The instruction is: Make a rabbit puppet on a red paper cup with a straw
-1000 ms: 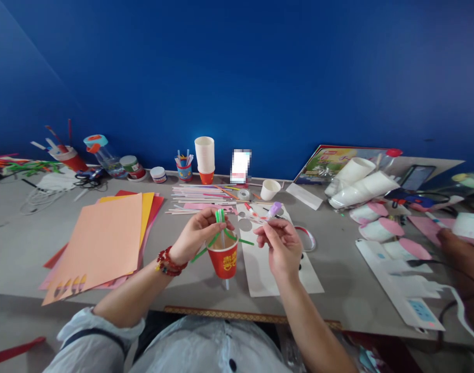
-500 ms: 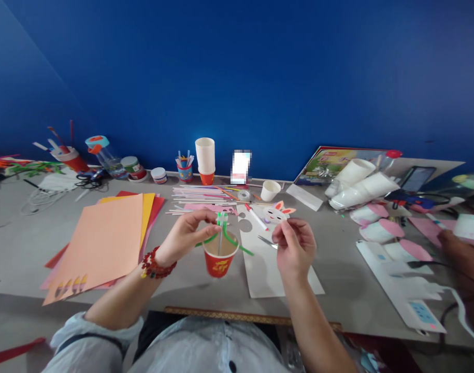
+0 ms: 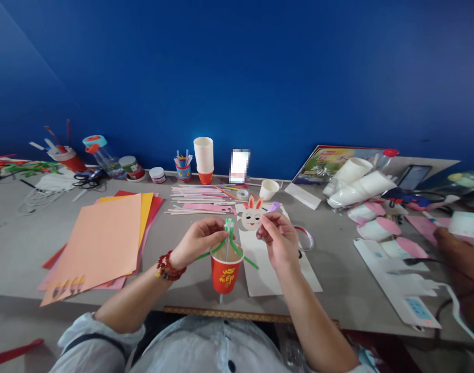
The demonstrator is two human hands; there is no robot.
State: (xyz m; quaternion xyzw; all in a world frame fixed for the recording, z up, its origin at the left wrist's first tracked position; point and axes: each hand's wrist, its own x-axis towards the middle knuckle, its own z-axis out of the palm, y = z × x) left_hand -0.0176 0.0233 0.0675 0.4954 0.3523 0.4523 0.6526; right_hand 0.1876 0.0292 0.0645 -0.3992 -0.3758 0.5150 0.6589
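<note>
My left hand pinches the straw near its taped top, where green strips fan out over the rim. The straw runs down through a red paper cup with yellow lettering, and its lower end pokes out below. Between the thumb and fingers of my right hand is a white paper rabbit face with orange-pink ears, held up just right of the straw. A red-and-white scissors handle shows behind the right hand; the blades are hidden. White paper lies underneath.
Coloured paper sheets are stacked at left. Along the back stand stacked paper cups, a small white cup and many thin straws or sticks. At right lie a power strip and another person's hand.
The right hand has picked the rabbit face up off the table and brought it toward the straw. The left hand has shifted slightly right with the cup, which now sits nearer me.
</note>
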